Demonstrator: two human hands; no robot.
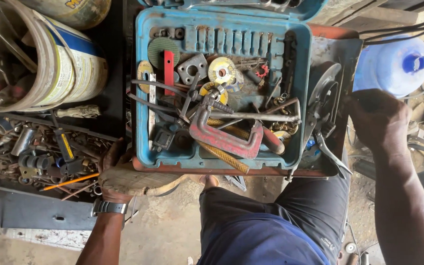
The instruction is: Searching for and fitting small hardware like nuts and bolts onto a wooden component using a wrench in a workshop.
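An open blue plastic tool case (143,88) lies in front of me, full of tools: a red C-clamp (222,140), grinding discs (222,70), a long bolt and pliers. My left hand (111,172) grips the wooden board (143,181) under the case's front left corner; a watch is on that wrist. My right hand (374,118) is clenched at the right edge of the rusty metal sheet (332,49) beside the case, next to a blue plastic bottle (393,66). What its fingers hold is hidden.
A tray of scrap bolts, screwdrivers and an orange pencil (40,157) sits at the left, below a worn paint bucket (60,64). Metal bars and cables lie at the right. My dark trousers (266,221) fill the bottom centre above a dusty concrete floor.
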